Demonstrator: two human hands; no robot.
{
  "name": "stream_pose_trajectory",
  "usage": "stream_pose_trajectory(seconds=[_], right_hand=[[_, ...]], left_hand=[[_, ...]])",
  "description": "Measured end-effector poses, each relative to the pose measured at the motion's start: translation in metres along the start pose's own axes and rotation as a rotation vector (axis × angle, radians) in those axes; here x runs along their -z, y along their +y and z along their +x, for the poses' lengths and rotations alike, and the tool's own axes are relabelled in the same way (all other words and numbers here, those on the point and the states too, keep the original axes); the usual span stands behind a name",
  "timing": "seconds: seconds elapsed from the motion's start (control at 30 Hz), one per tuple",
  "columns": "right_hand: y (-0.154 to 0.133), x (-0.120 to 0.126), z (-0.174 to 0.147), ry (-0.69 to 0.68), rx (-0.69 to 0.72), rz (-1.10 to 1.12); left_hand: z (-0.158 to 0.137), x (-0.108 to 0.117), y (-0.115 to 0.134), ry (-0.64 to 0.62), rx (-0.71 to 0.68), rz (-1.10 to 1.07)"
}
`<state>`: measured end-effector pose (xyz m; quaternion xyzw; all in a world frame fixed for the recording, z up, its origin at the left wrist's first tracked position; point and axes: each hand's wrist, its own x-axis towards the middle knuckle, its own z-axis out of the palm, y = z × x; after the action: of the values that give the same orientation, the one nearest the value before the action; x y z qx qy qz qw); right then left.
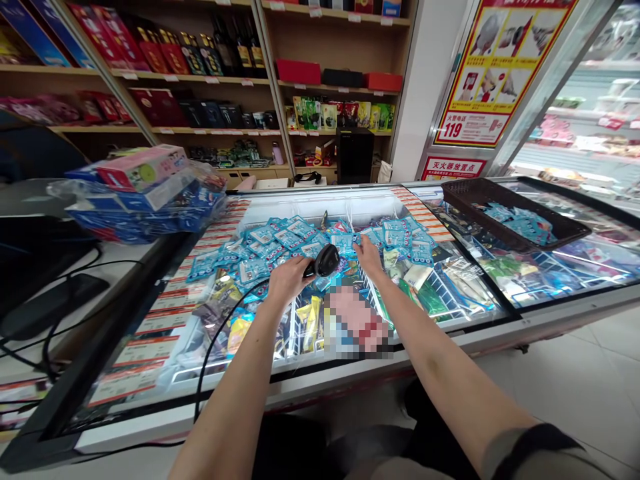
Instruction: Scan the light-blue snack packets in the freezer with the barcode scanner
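Observation:
My left hand [289, 280] is wrapped round the handle of a black barcode scanner [327, 261], its head turned toward the blue packets. A black cord runs from the scanner down past my left forearm. Just right of it, my right hand [369, 259] pinches the edge of a small blue packet [342, 241]; the fingertips are partly hidden. Many similar blue packets [263, 235] lie spread in an overlapping band across the glass top of a chest freezer [200, 327]. More of them [421, 252] lie to the right of my right hand.
A dark brown tray [560, 237] with several blue packets rests on the freezer's right part. Boxes in clear plastic wrap [145, 200] are stacked at the left, near black cables [47, 347]. Shelves of bottles and boxes [200, 80] stand behind.

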<state>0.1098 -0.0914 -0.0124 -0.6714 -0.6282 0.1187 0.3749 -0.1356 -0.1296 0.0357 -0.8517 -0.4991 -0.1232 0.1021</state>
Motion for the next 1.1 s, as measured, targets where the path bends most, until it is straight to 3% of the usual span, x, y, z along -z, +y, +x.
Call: stream_pose_trajectory(seconds=[0.8, 0.93, 1.1], right_hand=[[-0.002, 0.005, -0.002, 0.008, 0.027, 0.027], [-0.008, 0.014, -0.008, 0.052, 0.006, 0.023], [-0.015, 0.021, -0.014, 0.217, -0.154, -0.054]], left_hand=[[0.004, 0.003, 0.004, -0.016, 0.039, -0.039], [0.004, 0.004, 0.002, 0.061, 0.097, -0.046], [0.005, 0.005, -0.002, 0.176, 0.196, -0.047]])
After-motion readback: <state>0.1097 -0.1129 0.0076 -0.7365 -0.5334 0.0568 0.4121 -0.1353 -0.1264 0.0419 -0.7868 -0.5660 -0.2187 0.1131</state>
